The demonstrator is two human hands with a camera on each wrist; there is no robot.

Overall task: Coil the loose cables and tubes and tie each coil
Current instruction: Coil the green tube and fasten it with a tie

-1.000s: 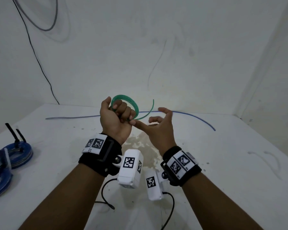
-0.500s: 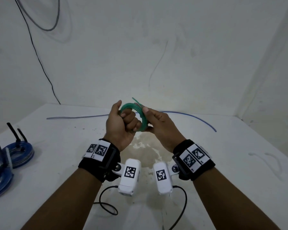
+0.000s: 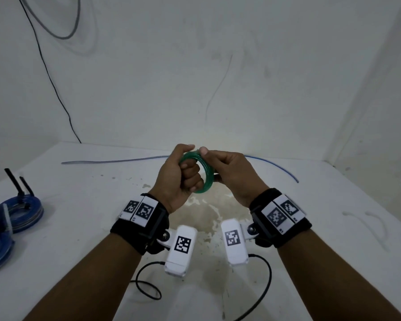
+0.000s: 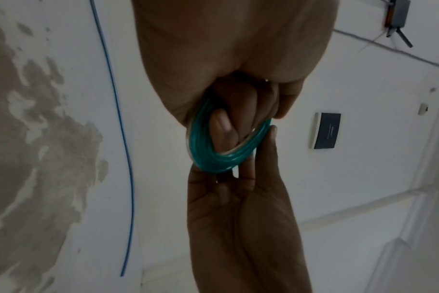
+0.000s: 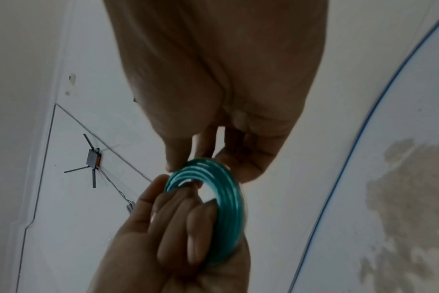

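A small green tube coil is held in the air above the middle of the white table. My left hand has its fingers curled through the ring and grips it. My right hand pinches the coil's right side between thumb and fingers. No loose end of the green tube sticks out. A long blue tube lies loose along the table's far edge, curving down at the right.
Two tied blue coils with black ties lie at the table's left edge. A brown stain marks the table below my hands. Black camera cables loop near the front. A thin black wire runs down the back wall.
The free green tail that stuck out a second ago is wound into the coil. My right hand went from open beside the coil to pinching it. Both hands rose slightly.
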